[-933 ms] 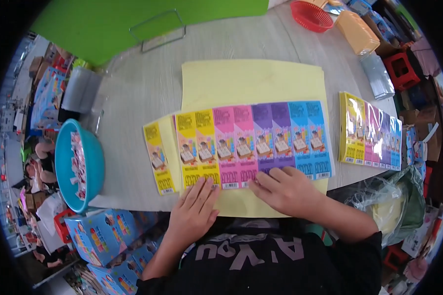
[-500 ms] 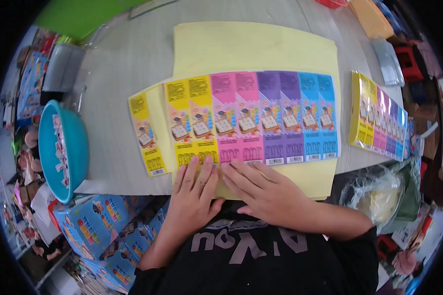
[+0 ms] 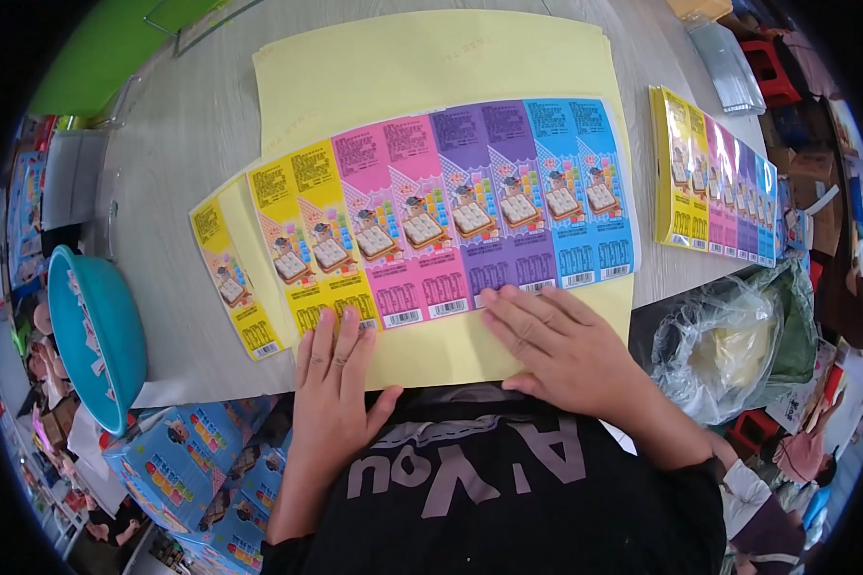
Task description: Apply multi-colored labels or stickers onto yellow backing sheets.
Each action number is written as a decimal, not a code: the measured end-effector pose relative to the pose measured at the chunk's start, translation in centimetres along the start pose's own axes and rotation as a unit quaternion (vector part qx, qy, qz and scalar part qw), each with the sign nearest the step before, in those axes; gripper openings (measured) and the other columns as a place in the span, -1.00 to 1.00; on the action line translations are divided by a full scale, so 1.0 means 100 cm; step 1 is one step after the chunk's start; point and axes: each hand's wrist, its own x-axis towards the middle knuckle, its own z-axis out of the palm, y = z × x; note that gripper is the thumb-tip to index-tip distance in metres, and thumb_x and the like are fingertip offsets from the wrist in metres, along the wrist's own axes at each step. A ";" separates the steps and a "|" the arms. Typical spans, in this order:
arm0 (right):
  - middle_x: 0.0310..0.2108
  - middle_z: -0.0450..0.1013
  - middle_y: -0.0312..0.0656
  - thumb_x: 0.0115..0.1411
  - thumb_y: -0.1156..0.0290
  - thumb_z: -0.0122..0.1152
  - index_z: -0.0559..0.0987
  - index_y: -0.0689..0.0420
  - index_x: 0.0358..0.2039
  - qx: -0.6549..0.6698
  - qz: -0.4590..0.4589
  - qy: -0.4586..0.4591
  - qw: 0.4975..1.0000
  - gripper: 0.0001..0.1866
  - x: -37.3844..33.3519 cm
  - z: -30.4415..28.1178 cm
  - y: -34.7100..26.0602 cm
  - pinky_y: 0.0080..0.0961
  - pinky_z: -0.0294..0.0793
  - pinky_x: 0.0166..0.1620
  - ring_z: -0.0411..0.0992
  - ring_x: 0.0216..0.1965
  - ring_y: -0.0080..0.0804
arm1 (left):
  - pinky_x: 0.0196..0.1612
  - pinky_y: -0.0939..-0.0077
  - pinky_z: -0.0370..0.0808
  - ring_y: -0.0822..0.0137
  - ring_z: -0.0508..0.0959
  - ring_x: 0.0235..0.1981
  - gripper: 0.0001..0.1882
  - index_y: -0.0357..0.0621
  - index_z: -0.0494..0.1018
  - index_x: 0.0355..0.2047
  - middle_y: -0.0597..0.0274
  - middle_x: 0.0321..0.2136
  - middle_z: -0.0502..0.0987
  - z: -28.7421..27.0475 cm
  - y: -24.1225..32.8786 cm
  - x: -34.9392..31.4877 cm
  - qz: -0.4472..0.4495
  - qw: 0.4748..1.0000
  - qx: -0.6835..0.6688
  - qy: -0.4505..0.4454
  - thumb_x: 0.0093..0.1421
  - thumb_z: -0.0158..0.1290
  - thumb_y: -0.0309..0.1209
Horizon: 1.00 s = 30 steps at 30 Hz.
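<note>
The colour-striped label sheet (image 3: 422, 206) lies on yellow paper (image 3: 364, 81), its lower edge touched by the flat left hand (image 3: 334, 398), fingers slightly apart, and the open right hand (image 3: 571, 350).

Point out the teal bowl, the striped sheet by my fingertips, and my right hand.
Teal bowl (image 3: 122, 331), head view: its wall.
Striped sheet (image 3: 470, 213), head view: its printed middle.
Right hand (image 3: 564, 345), head view: its back.

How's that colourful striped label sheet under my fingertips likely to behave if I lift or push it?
The label sheet probably feels floppy and light, since it looks paper-thin. Pushed, it may slide over the yellow paper, as I see no fastening, just fingertips on its near edge.
</note>
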 end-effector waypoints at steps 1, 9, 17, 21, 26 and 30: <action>0.50 0.21 -0.15 0.36 -0.08 0.09 0.38 0.19 0.40 -0.001 0.021 0.003 1.000 -0.25 -0.006 0.000 0.003 -0.13 0.08 0.49 0.15 0.51 -0.23 | 0.47 -0.24 0.10 -0.34 0.15 0.49 -0.29 -0.36 0.32 0.31 -0.26 0.43 0.25 0.000 0.000 0.000 -0.005 1.000 -0.001 0.001 0.36 0.13 -0.07; 0.44 0.29 -0.04 0.45 -0.18 -0.07 0.40 0.24 0.37 -0.027 0.105 0.023 0.994 -0.22 -0.043 0.004 0.025 -0.07 0.12 0.48 0.26 0.46 -0.09 | 0.47 -0.20 0.12 -0.26 0.18 0.49 -0.28 -0.33 0.34 0.30 -0.20 0.42 0.29 -0.005 0.001 0.001 -0.026 1.000 0.004 -0.003 0.30 0.21 -0.08; 0.46 0.26 0.05 0.50 -0.14 -0.15 0.37 0.26 0.39 -0.040 0.183 0.055 0.981 -0.25 -0.070 0.011 0.041 0.03 0.05 0.49 0.22 0.47 0.03 | 0.50 -0.20 0.05 -0.30 0.14 0.50 -0.31 -0.31 0.32 0.30 -0.23 0.44 0.24 -0.002 0.002 0.002 -0.032 0.999 -0.008 -0.005 0.36 0.14 -0.06; 0.47 0.23 0.07 0.51 -0.15 -0.18 0.34 0.25 0.41 -0.050 0.186 0.064 0.979 -0.23 -0.071 0.014 0.043 0.02 0.02 0.50 0.20 0.48 0.03 | 0.50 -0.21 0.06 -0.30 0.15 0.50 -0.32 -0.32 0.32 0.30 -0.24 0.44 0.25 -0.003 0.003 0.000 -0.034 0.999 0.005 -0.002 0.37 0.12 -0.05; 0.47 0.22 0.11 0.50 -0.18 -0.18 0.33 0.27 0.41 -0.052 0.195 0.076 0.976 -0.21 -0.072 0.022 0.044 0.03 0.03 0.49 0.19 0.48 0.07 | 0.49 -0.21 0.08 -0.30 0.16 0.49 -0.31 -0.31 0.31 0.30 -0.24 0.43 0.26 -0.001 0.001 0.000 -0.035 0.999 0.013 0.002 0.39 0.10 -0.03; 0.47 0.21 0.12 0.50 -0.19 -0.18 0.33 0.28 0.41 -0.037 0.210 0.126 0.969 -0.20 -0.072 0.025 0.045 0.06 0.08 0.47 0.19 0.47 0.11 | 0.46 -0.18 0.14 -0.22 0.20 0.49 -0.35 -0.32 0.38 0.25 -0.18 0.41 0.31 0.003 -0.001 -0.001 -0.031 0.999 0.030 0.023 0.36 0.12 -0.04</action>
